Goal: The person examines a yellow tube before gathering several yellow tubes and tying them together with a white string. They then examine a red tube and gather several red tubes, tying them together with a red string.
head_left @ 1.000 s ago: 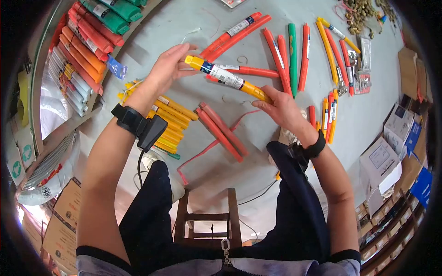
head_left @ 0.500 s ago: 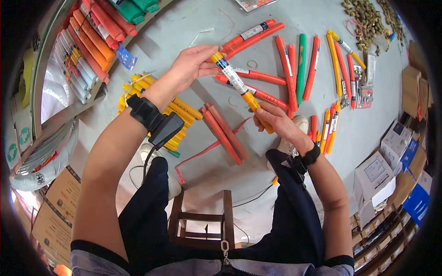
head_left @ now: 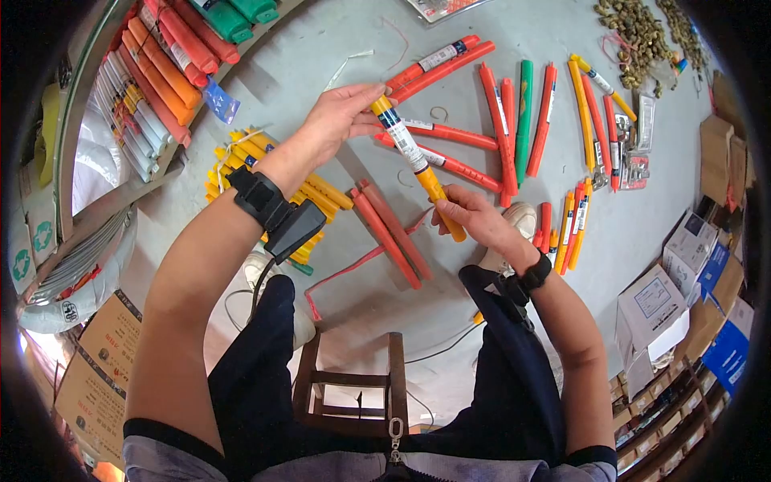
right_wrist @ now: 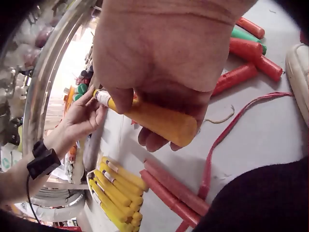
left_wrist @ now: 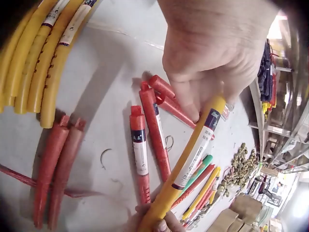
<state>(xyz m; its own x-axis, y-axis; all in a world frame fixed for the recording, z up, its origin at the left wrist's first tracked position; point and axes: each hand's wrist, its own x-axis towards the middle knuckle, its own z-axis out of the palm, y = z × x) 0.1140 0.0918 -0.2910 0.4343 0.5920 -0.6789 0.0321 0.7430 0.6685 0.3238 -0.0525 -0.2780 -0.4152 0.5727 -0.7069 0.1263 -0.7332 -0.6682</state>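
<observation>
A yellow plastic tube [head_left: 409, 151] with a white and dark blue label is held aslant in front of the body. My left hand [head_left: 337, 119] pinches its tabbed upper end between thumb and fingers. At the thicker lower end, my right hand [head_left: 479, 218] grips the tube, its thumb along the side; the right wrist view shows the blunt round end [right_wrist: 184, 129] sticking out past the fingers. Under the tube lie red tubes [head_left: 454, 165] on the floor. Two plain red tubes [head_left: 390, 233] lie side by side nearer the stool, over a pink plastic strip [head_left: 345, 273].
A tied bundle of yellow tubes [head_left: 321, 193] lies left, beside a rack of red, orange and green packs [head_left: 165, 76]. Red, green and yellow tubes [head_left: 524, 120] are spread to the right. Small metal parts [head_left: 632, 36] are heaped at far right, above cardboard boxes [head_left: 654, 297]. A wooden stool [head_left: 349, 377] stands in front.
The yellow tube has swung from nearly level to a steeper slant, its right-hand end lower and nearer the body. Both hands keep hold of it. Little differs in the last half second.
</observation>
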